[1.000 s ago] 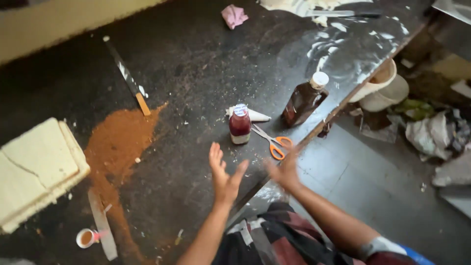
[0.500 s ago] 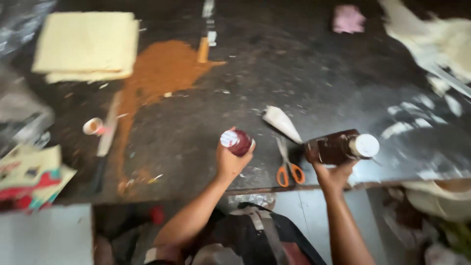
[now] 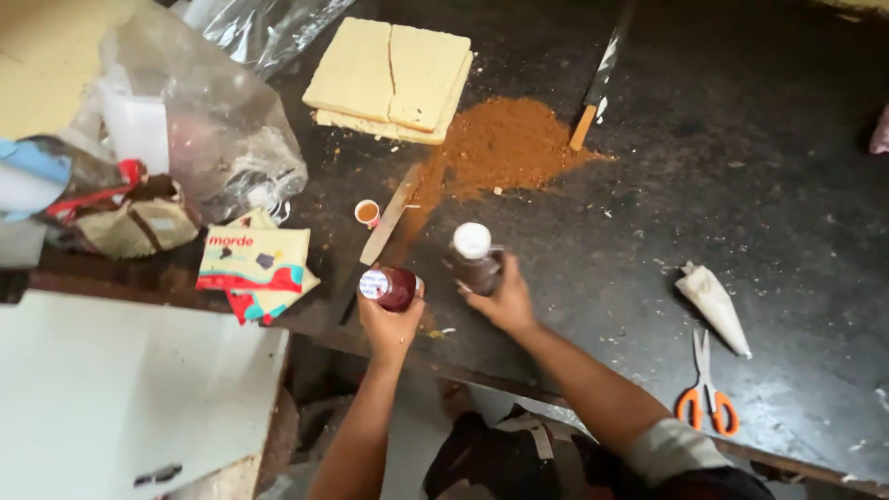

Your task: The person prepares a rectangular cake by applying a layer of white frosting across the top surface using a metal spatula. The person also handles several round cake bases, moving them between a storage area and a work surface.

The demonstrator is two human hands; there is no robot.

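Note:
My left hand (image 3: 389, 324) grips a small dark red jar (image 3: 387, 288) with a white lid, held near the counter's front edge. My right hand (image 3: 505, 298) holds a brown bottle (image 3: 474, 260) with a white cap, just to the right of the jar. Both sit over the dark counter (image 3: 648, 241), close to a heap of brown powder (image 3: 495, 148) and a flat metal spatula (image 3: 389, 216).
Pale sponge slabs (image 3: 394, 79) lie at the back, a long knife (image 3: 597, 83) beside the powder. A small cup (image 3: 368, 213), a printed packet (image 3: 255, 264) and crumpled plastic bags (image 3: 213, 130) sit left. A filled piping bag (image 3: 713, 306) and orange scissors (image 3: 706, 393) lie right. White surface (image 3: 120, 389) lower left.
The view has swung to the left along the counter. Both hands, empty one second ago, took up the jar and the bottle and carried them left toward the powder and spatula.

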